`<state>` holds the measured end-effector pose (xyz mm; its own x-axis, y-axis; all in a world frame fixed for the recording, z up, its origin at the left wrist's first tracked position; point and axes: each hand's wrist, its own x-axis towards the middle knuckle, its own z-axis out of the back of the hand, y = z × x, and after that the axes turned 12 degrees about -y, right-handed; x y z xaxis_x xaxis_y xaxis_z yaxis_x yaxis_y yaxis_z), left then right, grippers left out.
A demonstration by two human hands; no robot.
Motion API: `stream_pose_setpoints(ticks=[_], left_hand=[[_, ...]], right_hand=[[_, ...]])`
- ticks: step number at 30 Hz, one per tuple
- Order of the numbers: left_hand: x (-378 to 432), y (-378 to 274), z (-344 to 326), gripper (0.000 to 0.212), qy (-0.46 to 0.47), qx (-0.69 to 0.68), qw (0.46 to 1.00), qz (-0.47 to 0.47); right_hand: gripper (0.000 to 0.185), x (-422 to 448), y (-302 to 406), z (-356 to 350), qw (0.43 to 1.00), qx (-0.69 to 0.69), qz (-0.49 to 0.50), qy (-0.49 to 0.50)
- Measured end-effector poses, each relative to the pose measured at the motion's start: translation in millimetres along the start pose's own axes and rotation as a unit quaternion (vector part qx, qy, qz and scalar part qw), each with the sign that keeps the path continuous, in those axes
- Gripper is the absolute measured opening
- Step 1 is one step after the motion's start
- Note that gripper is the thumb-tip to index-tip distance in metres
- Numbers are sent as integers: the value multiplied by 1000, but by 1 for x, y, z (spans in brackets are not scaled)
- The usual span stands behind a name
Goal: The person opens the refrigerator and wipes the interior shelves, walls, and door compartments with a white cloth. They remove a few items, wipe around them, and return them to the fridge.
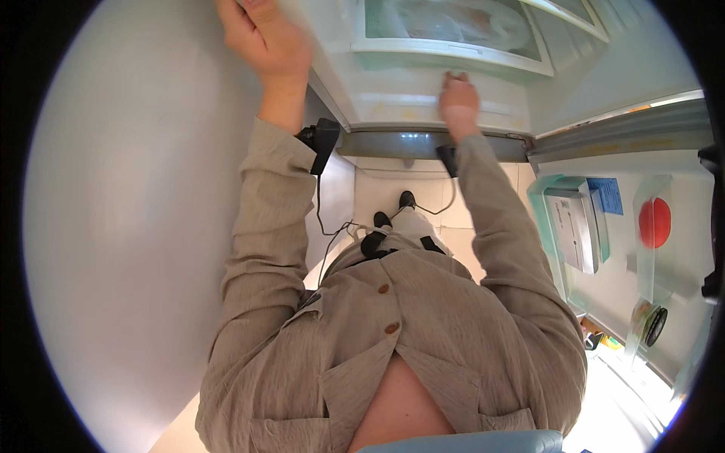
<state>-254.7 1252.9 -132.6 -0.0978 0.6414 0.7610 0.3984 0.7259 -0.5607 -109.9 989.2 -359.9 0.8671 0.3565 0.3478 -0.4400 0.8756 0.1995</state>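
Observation:
An open refrigerator is in front of me. My left hand (272, 42) is raised at the upper left beside the cabinet's side wall, its fingers partly cut off by the top edge, so what it touches cannot be told. My right hand (459, 101) reaches into the compartment, fingers bent, just below the white front rim of a glass shelf (453, 50); nothing shows in it, though it is slightly blurred. Through the glass a clear plastic bag (453, 20) with something inside is visible. The compartment floor (396, 105) has yellowish stains.
On the right, the open refrigerator door (600, 289) has greenish clear bins holding a white box (572, 229), a red round object (655, 222) and a jar with a black lid (655, 327). A pale wall panel (158, 226) stands left. Cables (320, 209) hang from both wrist devices.

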Motion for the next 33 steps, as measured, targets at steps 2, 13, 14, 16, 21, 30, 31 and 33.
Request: stream_pose_setpoints(ticks=[2, 13, 14, 16, 21, 30, 31, 33], left_hand=[[0, 2, 0, 50, -24, -28, 999, 12], [3, 4, 2, 44, 23, -72, 996, 40], [2, 5, 3, 51, 2, -40, 998, 42], [3, 6, 5, 50, -8, -13, 999, 31], [8, 12, 5, 35, 50, -86, 994, 44], [11, 2, 1, 36, 47, -97, 994, -15], [11, -1, 1, 36, 48, -90, 995, -16], [12, -6, 0, 38, 43, -74, 996, -23]], right_hand=[[32, -9, 55, -29, 997, 69, 29, -5], [25, -80, 80, 2, 940, 283, 189, 25], [23, -77, 70, 3, 931, 307, 197, 13], [21, -44, 49, -4, 957, 246, 156, -14], [19, -9, 69, -32, 964, 247, 86, -57], [26, -2, 70, -49, 978, 188, 27, -87], [24, 4, 48, -47, 977, 169, 30, -124], [23, 8, 7, -40, 979, 138, 5, -149]])
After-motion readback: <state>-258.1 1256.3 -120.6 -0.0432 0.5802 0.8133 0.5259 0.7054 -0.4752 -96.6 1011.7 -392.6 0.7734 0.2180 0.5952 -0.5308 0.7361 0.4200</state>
